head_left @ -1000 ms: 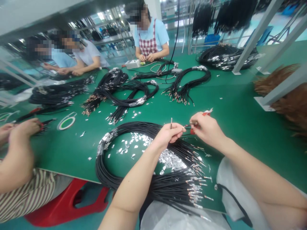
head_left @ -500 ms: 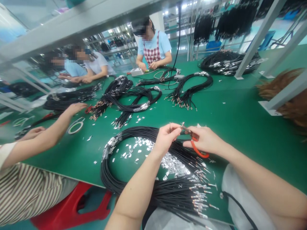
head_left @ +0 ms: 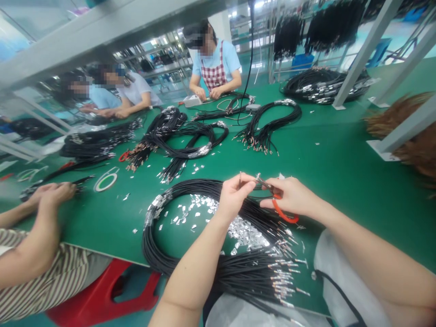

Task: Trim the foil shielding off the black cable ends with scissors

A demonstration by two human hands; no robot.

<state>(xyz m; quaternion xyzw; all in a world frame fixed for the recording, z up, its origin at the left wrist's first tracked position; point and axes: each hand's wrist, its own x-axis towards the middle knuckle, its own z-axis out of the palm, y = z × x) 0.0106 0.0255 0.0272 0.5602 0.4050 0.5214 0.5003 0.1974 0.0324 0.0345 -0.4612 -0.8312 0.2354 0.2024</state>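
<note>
In my right hand (head_left: 289,195) is a pair of scissors with orange-red handles (head_left: 284,213), the blades pointing left toward my other hand. My left hand (head_left: 236,193) is pinched on the end of a black cable (head_left: 260,197), close to the blade tips. What exactly lies between the blades is too small to make out. Below both hands a large looped bundle of black cables (head_left: 160,250) rests on the green table (head_left: 340,181), its stripped, silvery ends (head_left: 282,281) fanned to the right. Scraps of silver foil (head_left: 248,234) are scattered inside the loop.
More cable bundles (head_left: 200,141) lie farther back. A roll of tape (head_left: 106,180) sits at left, beside a co-worker's hands (head_left: 56,193). Another person (head_left: 218,68) works across the table. Grey metal posts (head_left: 361,54) rise at right; a red stool (head_left: 102,295) stands below left.
The co-worker at left has drawn a hand back from the red-handled tool toward their other hand. My own hands stay almost in place at the scissors.
</note>
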